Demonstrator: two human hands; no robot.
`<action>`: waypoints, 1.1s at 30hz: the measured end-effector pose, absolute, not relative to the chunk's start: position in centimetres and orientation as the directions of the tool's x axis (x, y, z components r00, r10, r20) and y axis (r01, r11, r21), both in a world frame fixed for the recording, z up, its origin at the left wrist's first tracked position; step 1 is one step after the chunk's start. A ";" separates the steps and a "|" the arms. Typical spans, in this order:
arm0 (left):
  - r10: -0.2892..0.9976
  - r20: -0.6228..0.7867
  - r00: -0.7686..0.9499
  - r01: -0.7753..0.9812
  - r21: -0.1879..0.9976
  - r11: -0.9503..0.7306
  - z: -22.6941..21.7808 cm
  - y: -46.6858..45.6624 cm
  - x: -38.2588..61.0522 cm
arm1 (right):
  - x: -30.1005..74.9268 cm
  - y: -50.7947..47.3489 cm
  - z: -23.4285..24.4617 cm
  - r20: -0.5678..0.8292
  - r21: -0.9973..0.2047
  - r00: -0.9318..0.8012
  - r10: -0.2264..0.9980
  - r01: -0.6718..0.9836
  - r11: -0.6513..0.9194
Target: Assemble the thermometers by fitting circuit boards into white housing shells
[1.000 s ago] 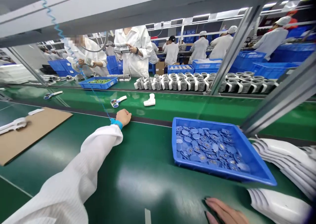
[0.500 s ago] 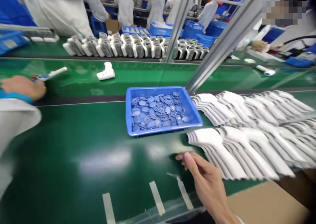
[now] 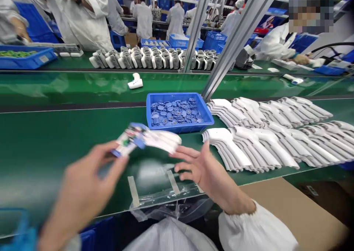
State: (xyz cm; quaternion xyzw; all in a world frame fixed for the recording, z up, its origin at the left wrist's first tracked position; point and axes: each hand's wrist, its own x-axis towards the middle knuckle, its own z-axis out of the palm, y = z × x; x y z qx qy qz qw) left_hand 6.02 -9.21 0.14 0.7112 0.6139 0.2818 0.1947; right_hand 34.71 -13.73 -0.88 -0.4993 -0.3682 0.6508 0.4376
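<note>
My left hand (image 3: 83,192), blurred by motion, pinches the head end of a white thermometer half-shell (image 3: 146,138) with a circuit board showing inside. It holds the shell above the green table (image 3: 55,140). My right hand (image 3: 201,168) is just right of the shell's handle, fingers spread, touching or almost touching it. Behind the shell sits a blue tray (image 3: 179,127) of small blue round parts. To the right lie two rows of white shells (image 3: 273,133), overlapped like shingles.
A green conveyor belt (image 3: 69,86) runs behind the table and carries a white thermometer (image 3: 135,82). Beyond it stand rows of grey-and-white housings (image 3: 155,59). Slanted metal posts (image 3: 235,40) rise behind the tray. People in white coats work across the line. A brown board (image 3: 290,210) lies at lower right.
My left hand came back from the conveyor holding the white shell and now carries it in front of me. My right hand lifted off the table toward the shell. The view swung right.
</note>
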 end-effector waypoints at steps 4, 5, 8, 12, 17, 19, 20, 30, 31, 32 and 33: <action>0.917 0.266 0.296 0.644 0.654 -0.397 -4.1 -14.3 11.4 | 34.6 -14.1 -1.3 -0.465 -0.791 -0.333 0.820 -0.260 -0.554; 0.931 0.214 0.295 0.607 0.711 -0.356 -4.6 -14.8 12.1 | 34.7 -14.5 -1.7 -0.463 -0.823 -0.316 0.828 -0.193 -0.534; 0.969 -0.022 0.245 0.509 0.854 -0.110 -4.7 -14.8 13.0 | 35.0 -16.1 -2.3 -0.426 -0.895 -0.243 0.871 -0.030 -0.446; 0.966 -0.114 0.231 0.411 0.911 0.009 -3.6 -13.9 13.8 | 34.8 -17.4 -2.3 -0.429 -0.902 -0.229 0.873 0.053 -0.429; 0.985 0.109 0.135 0.472 0.867 -0.161 -3.6 -14.3 15.3 | 33.9 -17.8 -2.3 -0.398 -0.916 -0.202 0.895 0.045 -0.398; 0.978 0.195 0.077 0.446 0.870 -0.209 -3.9 -14.5 15.5 | 33.5 -17.8 -2.6 -0.374 -0.927 -0.174 0.911 0.030 -0.375; 0.979 0.195 0.056 0.405 0.892 -0.201 -4.0 -14.4 15.5 | 33.4 -17.8 -2.7 -0.362 -0.931 -0.167 0.917 0.024 -0.363; 0.784 -0.365 0.502 0.097 0.925 0.368 -2.0 -10.0 13.5 | 35.4 -16.3 -2.2 -0.220 -0.949 -0.295 0.930 0.286 -0.134; 0.781 -0.321 0.535 0.128 0.945 0.301 -1.9 -10.0 13.4 | 35.5 -15.9 -1.9 -0.185 -0.946 -0.271 0.945 0.311 -0.095; 0.793 -0.272 0.545 0.154 0.962 0.223 -1.9 -10.1 13.3 | 35.5 -15.6 -1.7 -0.136 -0.943 -0.228 0.964 0.327 -0.056; 0.815 -0.224 0.534 0.180 0.972 0.149 -1.9 -10.3 13.3 | 35.4 -15.2 -1.5 -0.081 -0.940 -0.177 0.981 0.341 -0.016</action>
